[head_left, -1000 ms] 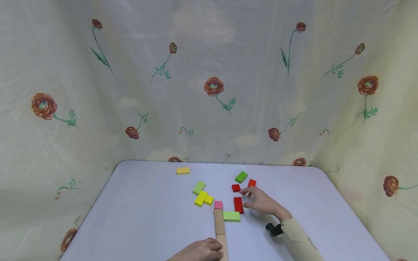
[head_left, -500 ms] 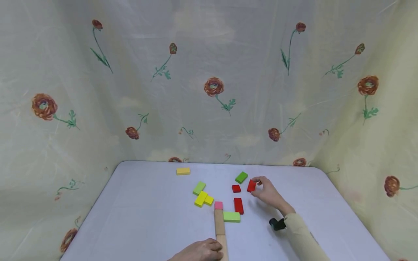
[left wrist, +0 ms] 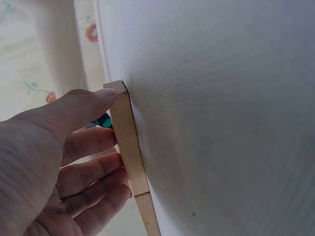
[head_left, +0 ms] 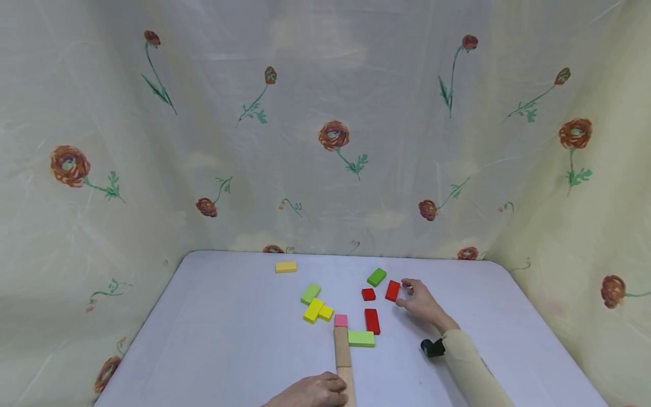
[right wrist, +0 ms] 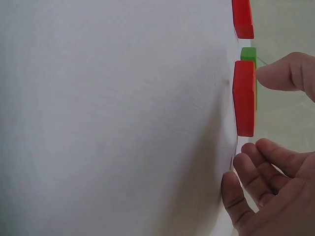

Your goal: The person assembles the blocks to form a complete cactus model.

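Observation:
In the head view my left hand (head_left: 312, 391) rests its fingertips on the nearest plain wooden block (head_left: 345, 376). The left wrist view shows the thumb near that block's end, the loosely bent fingers along its edge. Ahead, in line, lie a second wooden block (head_left: 342, 347) and a pink block (head_left: 341, 320). A light green block (head_left: 361, 339) lies at right angles beside them. My right hand (head_left: 423, 305) is spread just right of a red block (head_left: 393, 290); the right wrist view shows thumb and fingers apart, with a gap between the fingers and this block (right wrist: 244, 98).
Near the right hand lie a small red block (head_left: 368, 294), a longer red block (head_left: 372, 321) and a green block (head_left: 377, 277). Further left are a light green block (head_left: 310, 293), two yellow blocks (head_left: 313, 311) touching, and a paler yellow block (head_left: 286, 267) at the back.
My right hand has moved right and away from me, to the far red block. Its fingers touched that block half a second ago and are now slightly apart from it. The left hand stays put.

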The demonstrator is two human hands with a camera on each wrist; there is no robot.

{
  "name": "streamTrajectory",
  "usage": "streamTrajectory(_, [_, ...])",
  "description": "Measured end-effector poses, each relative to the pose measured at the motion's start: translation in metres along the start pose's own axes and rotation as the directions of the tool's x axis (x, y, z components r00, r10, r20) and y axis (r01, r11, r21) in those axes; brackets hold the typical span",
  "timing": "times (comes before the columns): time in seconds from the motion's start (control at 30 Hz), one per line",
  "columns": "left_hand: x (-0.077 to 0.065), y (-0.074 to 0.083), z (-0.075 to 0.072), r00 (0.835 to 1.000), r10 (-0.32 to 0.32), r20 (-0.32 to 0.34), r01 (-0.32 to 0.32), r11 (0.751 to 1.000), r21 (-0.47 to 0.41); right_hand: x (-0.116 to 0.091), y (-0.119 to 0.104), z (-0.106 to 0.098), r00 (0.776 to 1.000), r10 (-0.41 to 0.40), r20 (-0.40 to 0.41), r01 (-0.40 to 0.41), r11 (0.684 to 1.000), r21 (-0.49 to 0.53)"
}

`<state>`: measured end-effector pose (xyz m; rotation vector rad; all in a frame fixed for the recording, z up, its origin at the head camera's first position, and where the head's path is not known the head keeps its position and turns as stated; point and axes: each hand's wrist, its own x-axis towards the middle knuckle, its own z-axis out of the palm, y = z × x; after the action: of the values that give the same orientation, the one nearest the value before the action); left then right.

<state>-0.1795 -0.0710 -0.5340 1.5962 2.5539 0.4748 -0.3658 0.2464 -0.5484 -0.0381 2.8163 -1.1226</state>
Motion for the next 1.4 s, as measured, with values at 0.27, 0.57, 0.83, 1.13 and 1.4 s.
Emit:
streamTrajectory(0.27, [0.0, 0.0, 0.0, 1.0, 0.003, 0.003, -0.003, 1.0, 0.003, 0.009, 0.002, 0.005, 1.0, 0.008, -0.008, -0.008, 1.0, -0.019])
streamTrajectory(0.57, [0.0, -0.001, -0.001, 1.0, 0.006, 0.01, -0.006, 1.0, 0.0, 0.012, 0.004, 0.003, 1.0, -0.021, -0.02, 0.02, 1.0, -0.013])
streamTrajectory(0.83, [0.0, -0.001, 0.0, 1.0, 0.003, 0.015, -0.003, 1.0, 0.003, 0.014, 0.009, 0.005, 0.999, -0.036, -0.036, 0.035, 0.999, -0.021])
streamTrajectory(1.13, [0.0, 0.0, -0.001, 1.0, -0.019, 0.018, 0.019, 1.0, -0.001, 0.009, 0.002, 0.008, 1.0, -0.02, 0.008, 0.019, 1.0, 0.002])
streamTrajectory(1.4, [0.0, 0.001, -0.002, 1.0, -0.014, 0.025, 0.014, 1.0, 0.001, 0.007, -0.011, 0.014, 0.995, -0.078, 0.054, 0.08, 0.996, -0.029])
